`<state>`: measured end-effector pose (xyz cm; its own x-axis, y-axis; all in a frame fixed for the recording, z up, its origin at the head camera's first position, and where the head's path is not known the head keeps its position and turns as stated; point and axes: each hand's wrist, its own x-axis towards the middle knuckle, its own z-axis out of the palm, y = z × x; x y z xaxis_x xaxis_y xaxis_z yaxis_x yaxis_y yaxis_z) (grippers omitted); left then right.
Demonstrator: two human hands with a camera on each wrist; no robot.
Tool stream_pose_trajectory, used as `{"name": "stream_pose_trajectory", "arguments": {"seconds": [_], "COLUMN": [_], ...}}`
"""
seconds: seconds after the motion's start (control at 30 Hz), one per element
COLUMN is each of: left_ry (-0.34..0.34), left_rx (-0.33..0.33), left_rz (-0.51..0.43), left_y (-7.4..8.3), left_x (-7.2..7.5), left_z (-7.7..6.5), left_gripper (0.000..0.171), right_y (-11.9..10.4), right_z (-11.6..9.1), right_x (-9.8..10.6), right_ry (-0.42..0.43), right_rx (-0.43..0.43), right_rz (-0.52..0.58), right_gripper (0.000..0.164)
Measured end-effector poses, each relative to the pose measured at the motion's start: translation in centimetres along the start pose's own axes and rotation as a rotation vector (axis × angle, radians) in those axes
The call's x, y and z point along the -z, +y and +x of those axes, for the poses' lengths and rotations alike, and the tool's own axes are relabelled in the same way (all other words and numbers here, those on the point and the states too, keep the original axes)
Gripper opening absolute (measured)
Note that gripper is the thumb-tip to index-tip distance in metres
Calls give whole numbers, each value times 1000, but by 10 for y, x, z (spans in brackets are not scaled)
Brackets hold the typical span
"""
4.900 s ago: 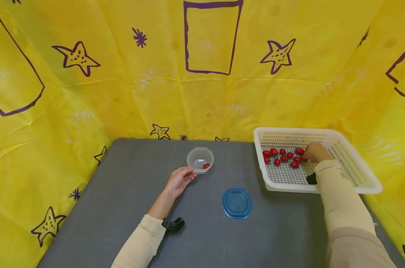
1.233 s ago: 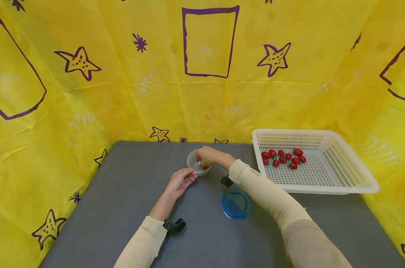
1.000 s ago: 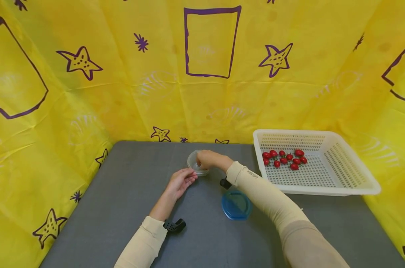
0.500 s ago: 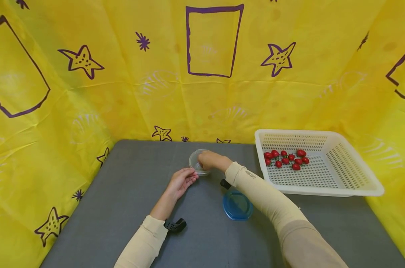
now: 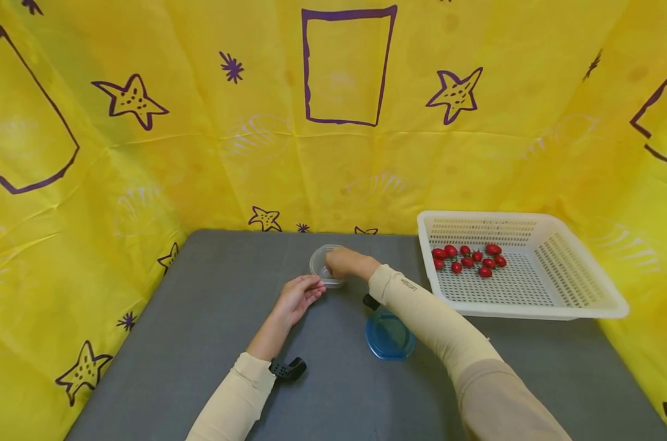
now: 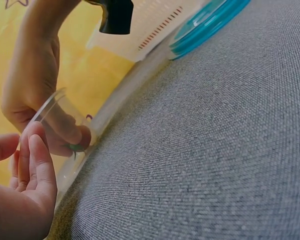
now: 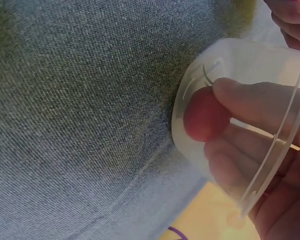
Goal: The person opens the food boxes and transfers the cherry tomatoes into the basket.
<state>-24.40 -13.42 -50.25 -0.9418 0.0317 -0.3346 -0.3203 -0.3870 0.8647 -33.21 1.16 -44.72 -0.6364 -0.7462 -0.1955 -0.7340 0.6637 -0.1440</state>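
A small clear plastic container (image 5: 317, 264) stands on the grey table. My left hand (image 5: 297, 298) pinches its near rim with the fingertips; the left wrist view shows these fingers (image 6: 39, 159) against the container wall. My right hand (image 5: 348, 264) reaches down into the container from the right. Through the clear wall in the right wrist view, a red cherry tomato (image 7: 206, 116) with a green stem sits between my right thumb and fingers, close to the container's bottom. In the head view the back of my right hand hides the tomato.
A white perforated plastic basket (image 5: 531, 310) with several cherry tomatoes (image 5: 467, 262) in its left half stands at the right. A round blue lid (image 5: 389, 339) lies on the table, partly under my right forearm in the head view. Yellow patterned cloth (image 5: 333, 171) surrounds the table.
My right hand has moved left from the basket into the container, where it has shifted slightly. The earlier visible tomato in the container is now hidden in the head view. My left hand stays put.
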Motion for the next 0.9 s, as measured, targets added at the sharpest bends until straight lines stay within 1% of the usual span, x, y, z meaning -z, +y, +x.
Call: {"name": "stream_pose_trajectory", "arguments": {"seconds": [0.17,0.33,0.43,0.57,0.73,0.9], "left_ry": [4,14,5,-18,0,19], "left_rx": [13,2,-21,-34,-33,-20], "left_rz": [6,10,18,17,16,19], "left_y": [-1,0,2,5,5,3], "left_x": [0,0,0,0,0,0], "left_z": [0,0,0,-1,-2,-2], "left_gripper": [11,11,12,14,13,9], "right_y": [1,-1,-1,0,5,13], "right_z": [-3,-9,-12,-17,-24,-34], "right_x": [1,15,25,36,45,51], "right_ry": [8,47,82,127,153,152], "right_rx": [-13,3,31,58,81,66], "right_rz": [50,115,130,109,123,142], "right_gripper": [10,14,14,10,8,9]}}
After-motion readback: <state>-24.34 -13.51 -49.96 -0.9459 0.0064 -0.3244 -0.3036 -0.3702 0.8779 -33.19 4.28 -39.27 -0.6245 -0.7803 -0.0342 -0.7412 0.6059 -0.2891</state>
